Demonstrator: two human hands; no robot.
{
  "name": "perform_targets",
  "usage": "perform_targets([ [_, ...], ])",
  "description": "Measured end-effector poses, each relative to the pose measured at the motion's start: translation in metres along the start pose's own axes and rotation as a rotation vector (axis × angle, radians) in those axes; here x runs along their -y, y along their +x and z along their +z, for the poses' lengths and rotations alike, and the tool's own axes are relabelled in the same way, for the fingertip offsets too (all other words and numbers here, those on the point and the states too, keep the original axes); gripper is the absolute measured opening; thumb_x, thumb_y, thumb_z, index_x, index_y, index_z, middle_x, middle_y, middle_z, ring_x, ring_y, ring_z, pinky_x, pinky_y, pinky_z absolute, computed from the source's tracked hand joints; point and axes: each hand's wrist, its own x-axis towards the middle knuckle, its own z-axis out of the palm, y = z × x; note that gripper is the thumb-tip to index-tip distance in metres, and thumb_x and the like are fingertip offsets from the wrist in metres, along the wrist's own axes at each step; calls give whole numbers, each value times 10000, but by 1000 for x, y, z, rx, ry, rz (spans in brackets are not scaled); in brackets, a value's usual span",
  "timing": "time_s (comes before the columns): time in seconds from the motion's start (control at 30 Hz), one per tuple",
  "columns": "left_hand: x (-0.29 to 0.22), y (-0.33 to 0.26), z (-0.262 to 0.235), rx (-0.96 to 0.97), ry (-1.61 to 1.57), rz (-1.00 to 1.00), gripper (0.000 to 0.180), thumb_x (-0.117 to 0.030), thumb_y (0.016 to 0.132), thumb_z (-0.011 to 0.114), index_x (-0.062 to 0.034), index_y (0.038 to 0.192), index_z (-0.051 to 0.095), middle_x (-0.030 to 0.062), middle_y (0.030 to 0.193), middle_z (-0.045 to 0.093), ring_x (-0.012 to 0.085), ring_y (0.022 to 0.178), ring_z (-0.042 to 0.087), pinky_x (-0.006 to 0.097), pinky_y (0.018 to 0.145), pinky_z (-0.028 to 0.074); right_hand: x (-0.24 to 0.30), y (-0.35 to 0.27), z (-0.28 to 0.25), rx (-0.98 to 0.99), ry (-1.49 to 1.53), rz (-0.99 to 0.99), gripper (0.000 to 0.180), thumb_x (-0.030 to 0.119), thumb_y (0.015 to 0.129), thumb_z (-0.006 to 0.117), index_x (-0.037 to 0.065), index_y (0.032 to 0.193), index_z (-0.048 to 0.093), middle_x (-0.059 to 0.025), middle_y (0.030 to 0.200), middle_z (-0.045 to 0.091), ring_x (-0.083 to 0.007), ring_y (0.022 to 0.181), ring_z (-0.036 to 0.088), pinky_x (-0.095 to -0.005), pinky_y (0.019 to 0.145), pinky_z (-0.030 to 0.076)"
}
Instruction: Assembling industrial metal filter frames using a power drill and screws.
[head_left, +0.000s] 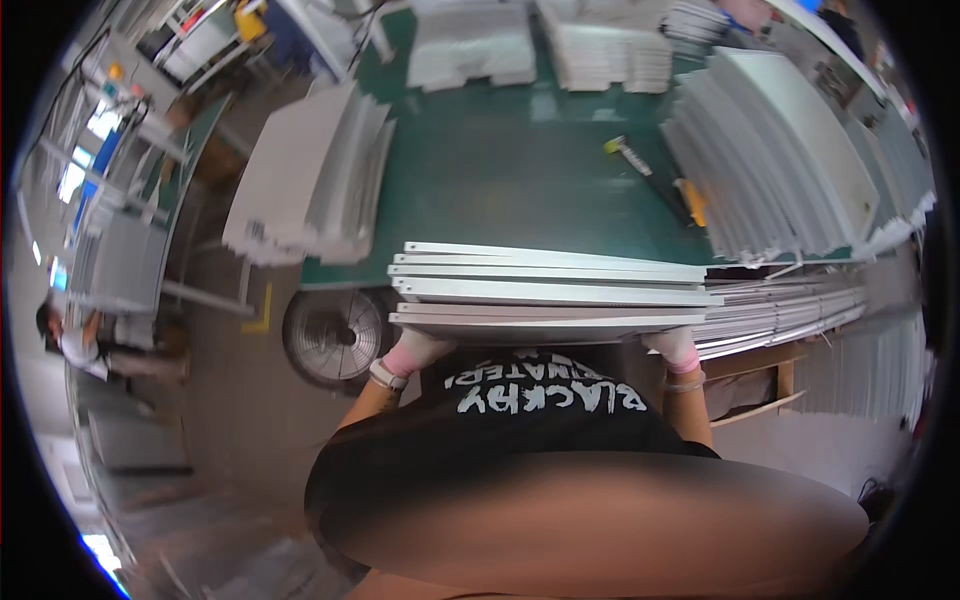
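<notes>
Head view: I carry a stack of flat white panels [548, 290] level against my chest, just short of the near edge of the green table [520, 170]. My left hand [412, 352] in a pink glove grips under the stack's left end, my right hand [672, 346] under its right end; both curl closed beneath the bottom panel, fingers hidden. I judge even support at both ends matters, since the upper panels sit slightly offset and could slide. Open green surface lies straight ahead, between the left pile [310, 180] and the leaning right pile [770, 150]. A hammer [650, 180] lies near that right pile; a fan [335, 340] stands below the table edge.
</notes>
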Motion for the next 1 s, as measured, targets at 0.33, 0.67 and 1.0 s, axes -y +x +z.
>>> perform_targets([
  [0.33,1,-63,-29,-179,-873,-97,1170,-274,694,877,-40,1566,133,116,1571,308,250,1453,287,395,1201,202,36,28,-10,331,482,276,1219,409,592,941,-13,1508,256,-173,1484,412,-292,1342,429,-393,1133,337],
  [0.67,-45,-21,-27,-533,-424,246,1188,-773,840,532,-14,1577,-8,227,1544,251,331,1426,299,448,1180,219,78,44,8,82,421,73,1138,649,680,783,-4,1485,313,-180,1415,446,-300,1325,449,-427,1140,319],
  [1.0,-48,0,-49,-129,-740,350,507,-463,1028,468,-73,1347,525,224,1374,511,357,1315,482,490,1093,389,101,91,-49,509,276,-40,820,678,813,585,-43,1204,580,-234,1194,591,-340,1162,556,-437,1016,414],
])
